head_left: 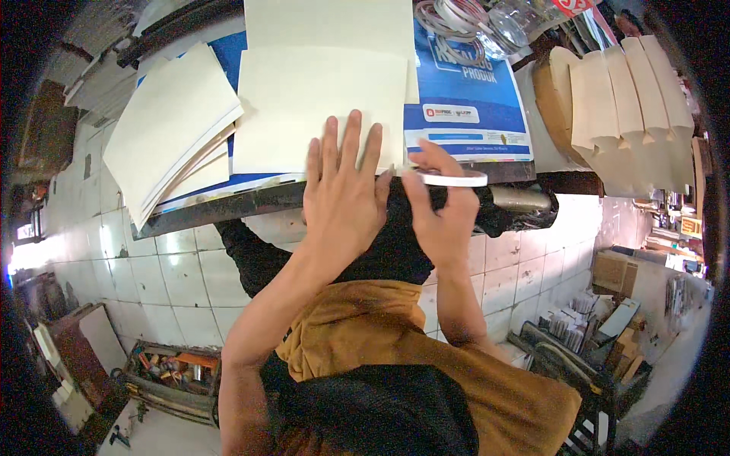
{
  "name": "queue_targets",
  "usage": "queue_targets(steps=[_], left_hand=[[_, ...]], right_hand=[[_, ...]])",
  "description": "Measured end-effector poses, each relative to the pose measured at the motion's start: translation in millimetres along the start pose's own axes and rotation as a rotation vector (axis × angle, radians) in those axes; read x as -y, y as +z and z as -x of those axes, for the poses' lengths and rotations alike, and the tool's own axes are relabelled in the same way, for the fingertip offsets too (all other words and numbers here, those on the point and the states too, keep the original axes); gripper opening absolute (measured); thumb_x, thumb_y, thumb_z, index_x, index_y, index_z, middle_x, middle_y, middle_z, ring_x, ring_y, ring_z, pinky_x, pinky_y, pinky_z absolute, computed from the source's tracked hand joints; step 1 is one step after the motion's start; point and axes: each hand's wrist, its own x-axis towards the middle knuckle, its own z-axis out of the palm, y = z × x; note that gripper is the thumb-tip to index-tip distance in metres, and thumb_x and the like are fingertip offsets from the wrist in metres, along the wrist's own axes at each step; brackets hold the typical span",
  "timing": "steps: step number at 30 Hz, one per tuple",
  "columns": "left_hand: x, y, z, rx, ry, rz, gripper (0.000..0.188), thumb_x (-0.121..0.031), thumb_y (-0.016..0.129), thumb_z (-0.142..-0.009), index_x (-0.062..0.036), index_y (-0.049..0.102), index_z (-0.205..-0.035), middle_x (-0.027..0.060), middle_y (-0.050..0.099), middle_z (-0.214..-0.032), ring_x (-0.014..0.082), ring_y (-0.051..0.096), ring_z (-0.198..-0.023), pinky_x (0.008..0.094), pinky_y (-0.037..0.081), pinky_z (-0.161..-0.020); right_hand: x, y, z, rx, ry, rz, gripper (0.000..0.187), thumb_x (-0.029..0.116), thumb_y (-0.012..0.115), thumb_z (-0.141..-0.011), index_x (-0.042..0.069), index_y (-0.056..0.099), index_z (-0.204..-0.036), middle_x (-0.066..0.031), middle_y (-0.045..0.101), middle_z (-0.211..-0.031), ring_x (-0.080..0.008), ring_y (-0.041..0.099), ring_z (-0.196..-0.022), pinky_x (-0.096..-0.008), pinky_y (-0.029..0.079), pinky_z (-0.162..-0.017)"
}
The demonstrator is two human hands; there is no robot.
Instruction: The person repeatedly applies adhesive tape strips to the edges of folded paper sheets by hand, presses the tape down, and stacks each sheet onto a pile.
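My left hand (346,186) lies flat with its fingers spread on a cream paper sheet (319,91), near the sheet's front edge. Just to its right, my right hand (445,213) grips a narrow white roll of tape (464,180) between thumb and fingers. The roll is seen edge-on, close to the sheet's front right corner. Whether a strip of tape runs from it along the edge is hard to make out. Another cream sheet (327,23) lies behind the one under my left hand.
Fanned cream sheets (175,121) lie at the left of the table. A blue printed sheet (475,95) covers the right part, with rings of narrow rolls (452,19) and a clear plastic container (525,26) behind. Folded cream paper pieces (627,99) stand far right. A tool crate (171,403) sits lower left.
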Motion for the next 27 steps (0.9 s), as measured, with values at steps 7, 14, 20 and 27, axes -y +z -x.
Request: queue_targets(steps=[7, 14, 20, 27], left_hand=[[-6, 3, -3, 0.019, -0.005, -0.037, 0.059, -0.034, 0.061, -0.097, -0.0098, 0.051, -0.15, 0.0159, 0.039, -0.161, 0.0413, 0.031, -0.151, 0.0568, 0.027, -0.121], [-8, 5, -5, 0.041, -0.047, -0.009, 0.061, -0.038, 0.062, -0.098, -0.0112, 0.049, -0.151, 0.0141, 0.035, -0.164, 0.0401, 0.027, -0.153, 0.0575, 0.023, -0.123], [-5, 1, -3, 0.04, -0.05, -0.002, 0.063, -0.04, 0.058, -0.099, -0.0102, 0.046, -0.153, 0.0151, 0.034, -0.164, 0.0413, 0.027, -0.153, 0.0575, 0.023, -0.123], [-13, -7, 26, 0.119, 0.112, 0.13, 0.057, -0.032, 0.073, -0.09, -0.0153, 0.059, -0.142, 0.0108, 0.05, -0.153, 0.0353, 0.045, -0.142, 0.0513, 0.039, -0.112]], right_hand=[[-13, -35, 0, -0.1, -0.138, 0.287, 0.053, 0.022, 0.072, -0.096, 0.003, 0.056, -0.144, -0.0114, 0.074, -0.106, -0.0303, 0.065, -0.101, -0.0446, 0.045, -0.1], [-17, -31, 1, -0.101, -0.16, 0.308, 0.051, 0.019, 0.075, -0.093, 0.006, 0.061, -0.14, -0.0067, 0.073, -0.091, -0.025, 0.066, -0.09, -0.0454, 0.043, -0.099], [20, -57, 29, -0.082, -0.481, 0.513, 0.008, 0.011, 0.068, -0.095, 0.004, 0.068, -0.09, -0.0142, 0.074, -0.093, -0.0274, 0.071, -0.093, -0.0475, 0.042, -0.106], [0, -78, 24, -0.683, -0.378, 0.188, 0.014, 0.011, 0.062, -0.103, -0.003, 0.061, -0.103, -0.0155, 0.07, -0.096, -0.0256, 0.067, -0.091, -0.0418, 0.051, -0.096]])
